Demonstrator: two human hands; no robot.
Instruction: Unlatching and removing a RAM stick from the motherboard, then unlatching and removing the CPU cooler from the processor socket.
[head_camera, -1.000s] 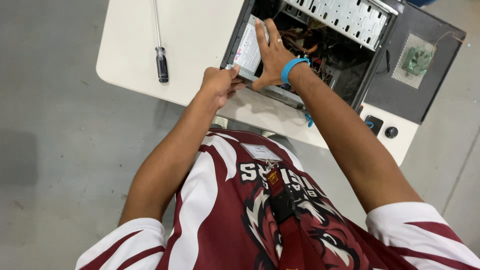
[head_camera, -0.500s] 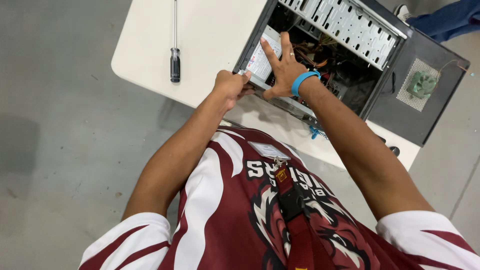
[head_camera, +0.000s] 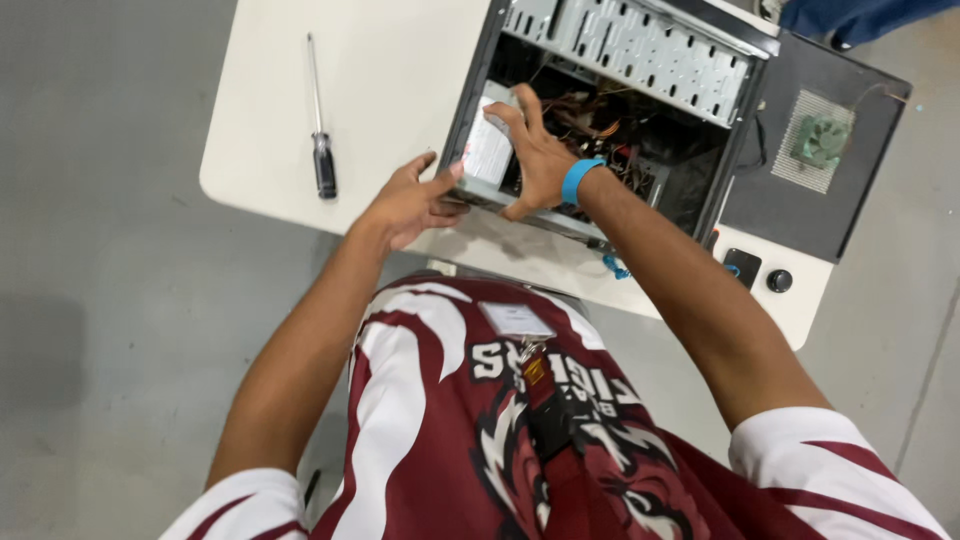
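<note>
An open computer case (head_camera: 640, 50) lies on a white table (head_camera: 400, 70). Inside its near-left corner sits a grey metal box with a white label (head_camera: 487, 150). My right hand (head_camera: 535, 150), with a blue wristband, lies over this box, fingers curled on its far edge. My left hand (head_camera: 410, 200) is just outside the case's near-left corner. Its fingers are spread and its thumb tip touches the case edge by the box. Bundled wires (head_camera: 600, 130) show behind my right hand.
A long screwdriver with a black handle (head_camera: 320, 140) lies on the table left of the case. The removed black side panel with a small fan (head_camera: 820, 150) lies to the right. Two small black parts (head_camera: 760, 272) sit near the table's right corner. Grey floor surrounds the table.
My left hand has uncurled from the case corner, and its fingers are now spread. My right hand stays on the metal box. The view has shifted slightly.
</note>
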